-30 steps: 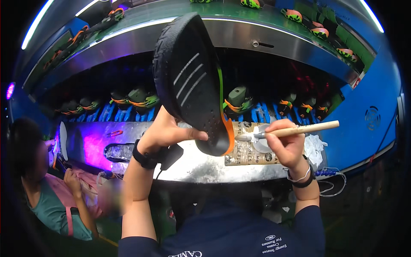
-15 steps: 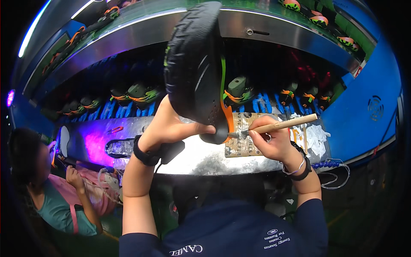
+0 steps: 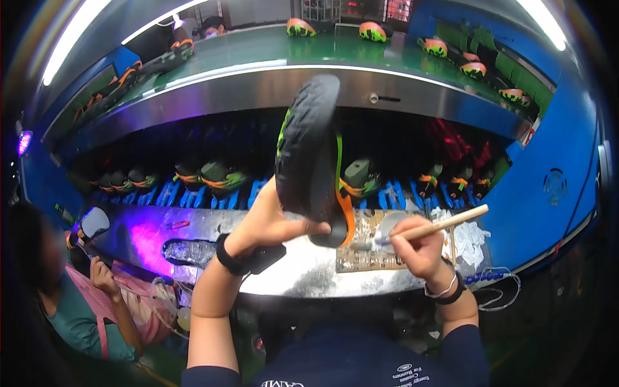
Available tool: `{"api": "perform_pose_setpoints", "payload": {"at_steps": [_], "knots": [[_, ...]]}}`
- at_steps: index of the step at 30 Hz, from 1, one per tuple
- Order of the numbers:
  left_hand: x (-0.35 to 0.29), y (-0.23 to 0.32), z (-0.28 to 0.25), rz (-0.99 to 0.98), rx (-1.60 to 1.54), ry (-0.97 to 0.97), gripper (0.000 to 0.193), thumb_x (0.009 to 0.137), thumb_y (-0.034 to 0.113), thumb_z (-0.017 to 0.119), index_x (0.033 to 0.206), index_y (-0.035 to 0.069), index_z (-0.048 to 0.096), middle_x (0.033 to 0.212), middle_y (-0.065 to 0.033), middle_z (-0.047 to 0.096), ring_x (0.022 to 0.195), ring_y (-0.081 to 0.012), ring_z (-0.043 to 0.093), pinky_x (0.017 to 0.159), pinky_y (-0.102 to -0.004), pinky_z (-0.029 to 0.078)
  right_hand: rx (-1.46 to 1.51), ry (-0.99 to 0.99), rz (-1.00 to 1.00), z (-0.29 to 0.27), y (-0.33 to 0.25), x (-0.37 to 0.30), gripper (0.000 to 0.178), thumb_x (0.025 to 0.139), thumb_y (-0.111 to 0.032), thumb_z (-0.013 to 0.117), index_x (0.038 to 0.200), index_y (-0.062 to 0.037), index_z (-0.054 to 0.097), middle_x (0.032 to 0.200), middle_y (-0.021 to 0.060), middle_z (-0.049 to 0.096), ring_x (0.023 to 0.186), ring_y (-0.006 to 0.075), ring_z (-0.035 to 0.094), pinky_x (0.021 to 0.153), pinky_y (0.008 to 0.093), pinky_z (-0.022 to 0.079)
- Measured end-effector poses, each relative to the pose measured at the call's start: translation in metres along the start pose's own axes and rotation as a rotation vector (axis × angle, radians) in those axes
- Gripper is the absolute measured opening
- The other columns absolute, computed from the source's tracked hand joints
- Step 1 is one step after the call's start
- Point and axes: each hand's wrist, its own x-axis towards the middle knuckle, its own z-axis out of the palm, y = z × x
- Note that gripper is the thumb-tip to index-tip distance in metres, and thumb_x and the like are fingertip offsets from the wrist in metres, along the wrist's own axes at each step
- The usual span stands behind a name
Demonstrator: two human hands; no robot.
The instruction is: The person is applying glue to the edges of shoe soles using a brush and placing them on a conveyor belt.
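Note:
My left hand (image 3: 274,222) grips a black shoe (image 3: 313,155) near its heel, the thumb pressed along the lower end. The shoe stands tilted upright, with a lugged tread on its left side and a green and orange strip down its right. In my right hand (image 3: 422,248) is a brush (image 3: 451,222), held by its pale wooden handle like a pen. The brush tip points left, low beside the heel and over a brown, tape-covered pad (image 3: 361,258). Whether the bristles touch the shoe I cannot tell. A greyish round thing (image 3: 391,221) shows partly behind my right hand.
Crumpled white cloths or papers (image 3: 471,242) lie right of my right hand. A dark shoe-shaped holder (image 3: 187,252) sits left on the metal bench (image 3: 284,277). Behind, several shoes stand on blue supports (image 3: 393,197) beneath a green conveyor (image 3: 258,48). A co-worker (image 3: 84,303) sits at the left.
The view has tilted up, showing more of the conveyor. The brush has moved from the heel's orange edge to slightly below it. Both hands keep their holds.

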Motion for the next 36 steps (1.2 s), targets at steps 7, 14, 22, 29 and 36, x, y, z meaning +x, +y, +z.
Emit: {"api": "perform_pose_setpoints", "payload": {"at_steps": [7,14,22,29,36], "knots": [[0.004,0.000,-0.001,-0.026,-0.041,-0.046,0.057,0.056,0.007,0.077,0.105,-0.001,0.049,0.092,-0.0071,0.059,0.086,-0.0141,0.057,0.078,-0.0279,0.044,-0.224,-0.036,-0.184,0.003,0.017,0.017,0.009,0.074,0.000,0.057,0.082,-0.0006,0.053,0.063,-0.0001,0.051,0.047,0.0014,0.042,0.042,0.0156,0.031],[0.002,0.000,0.005,-0.019,-0.120,-0.072,0.054,0.057,0.004,0.076,0.104,-0.001,0.049,0.095,-0.0078,0.059,0.088,-0.0155,0.057,0.079,-0.0290,0.045,-0.216,-0.054,-0.101,0.004,0.024,0.018,0.009,0.073,0.002,0.057,0.082,0.0006,0.055,0.070,0.0021,0.054,0.050,0.0017,0.043,0.042,0.0156,0.032],[-0.002,-0.019,0.016,-0.167,-0.235,-0.069,0.062,0.056,0.003,0.076,0.109,0.001,0.044,0.097,-0.0085,0.058,0.091,-0.0173,0.056,0.082,-0.0315,0.044,-0.323,0.045,-0.370,0.007,0.023,0.030,0.009,0.073,0.003,0.058,0.081,0.0005,0.055,0.066,0.0012,0.054,0.046,0.0011,0.043,0.038,0.0160,0.031],[0.000,-0.033,0.014,-0.142,-0.278,0.005,0.064,0.055,0.005,0.078,0.109,0.001,0.044,0.098,-0.0076,0.057,0.092,-0.0162,0.054,0.083,-0.0310,0.042,-0.252,-0.005,-0.206,0.006,0.024,0.019,0.006,0.072,0.002,0.058,0.077,0.0003,0.055,0.060,0.0010,0.052,0.045,0.0023,0.042,0.039,0.0173,0.029],[-0.003,-0.039,0.014,-0.184,-0.294,0.017,0.062,0.056,0.007,0.078,0.108,0.001,0.045,0.099,-0.0077,0.056,0.095,-0.0161,0.052,0.084,-0.0311,0.041,-0.277,-0.006,-0.085,0.007,0.033,0.021,0.005,0.074,-0.002,0.058,0.076,-0.0001,0.054,0.055,-0.0013,0.050,0.045,0.0018,0.043,0.040,0.0172,0.031]]}}
